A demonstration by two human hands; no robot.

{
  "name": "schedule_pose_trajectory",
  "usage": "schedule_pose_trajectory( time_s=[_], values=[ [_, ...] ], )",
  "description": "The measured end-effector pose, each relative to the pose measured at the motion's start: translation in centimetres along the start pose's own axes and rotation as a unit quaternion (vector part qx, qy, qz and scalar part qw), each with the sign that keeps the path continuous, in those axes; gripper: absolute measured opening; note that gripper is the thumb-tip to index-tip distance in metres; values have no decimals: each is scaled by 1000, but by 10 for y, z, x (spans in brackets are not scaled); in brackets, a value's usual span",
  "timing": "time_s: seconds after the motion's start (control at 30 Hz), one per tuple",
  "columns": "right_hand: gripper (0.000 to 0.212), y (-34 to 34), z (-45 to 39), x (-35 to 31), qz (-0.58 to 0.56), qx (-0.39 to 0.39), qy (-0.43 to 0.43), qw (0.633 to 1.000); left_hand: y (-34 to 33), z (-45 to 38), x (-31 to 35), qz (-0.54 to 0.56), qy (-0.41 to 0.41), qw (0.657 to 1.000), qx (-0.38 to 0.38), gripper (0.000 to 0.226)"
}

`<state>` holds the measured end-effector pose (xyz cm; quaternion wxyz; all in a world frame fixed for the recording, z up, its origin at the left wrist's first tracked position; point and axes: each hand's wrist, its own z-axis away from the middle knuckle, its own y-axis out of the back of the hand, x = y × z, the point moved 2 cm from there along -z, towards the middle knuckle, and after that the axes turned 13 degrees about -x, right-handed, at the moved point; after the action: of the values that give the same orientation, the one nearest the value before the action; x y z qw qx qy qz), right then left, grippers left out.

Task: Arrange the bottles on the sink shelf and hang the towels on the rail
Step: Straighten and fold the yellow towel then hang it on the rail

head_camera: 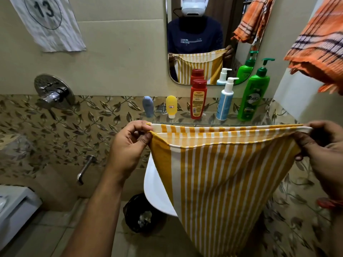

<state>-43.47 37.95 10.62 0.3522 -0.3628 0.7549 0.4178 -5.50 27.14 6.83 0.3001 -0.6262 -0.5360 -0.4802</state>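
Observation:
A yellow and white striped towel [222,173] hangs folded in front of me, stretched between both hands over the white sink [156,191]. My left hand [130,143] pinches its left top corner and my right hand [323,145] grips the right top corner. On the glass shelf [181,117] behind it stand several bottles in a row: a grey-blue tube [148,106], a yellow tube [171,106], a red bottle [198,99], a white and blue pump bottle [225,101] and a green pump bottle [255,93]. An orange checked towel [319,47] hangs at the upper right.
A mirror [204,39] above the shelf reflects me and the bottles. A chrome shower valve [53,93] and spout [85,169] are on the left wall. A black bin [143,214] stands under the sink. A paper marked 13 [48,21] hangs top left.

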Motion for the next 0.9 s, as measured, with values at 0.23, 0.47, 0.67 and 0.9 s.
schedule_pose_trajectory(
  time_s=[0.23,0.47,0.67,0.9],
  values=[
    [11,22,-10,13,18,58,-36,997,2,-4,-5,-54,-41,997,-45,28],
    [48,-33,-9,-22,-16,-87,62,994,-26,-12,3,16,-53,998,-37,24],
    [34,-106,-13,-58,-40,-144,84,985,-60,-22,19,40,-68,996,-47,29],
    [15,-150,-20,-63,106,-98,112,983,-69,-24,26,44,-85,993,-68,20]
  ],
)
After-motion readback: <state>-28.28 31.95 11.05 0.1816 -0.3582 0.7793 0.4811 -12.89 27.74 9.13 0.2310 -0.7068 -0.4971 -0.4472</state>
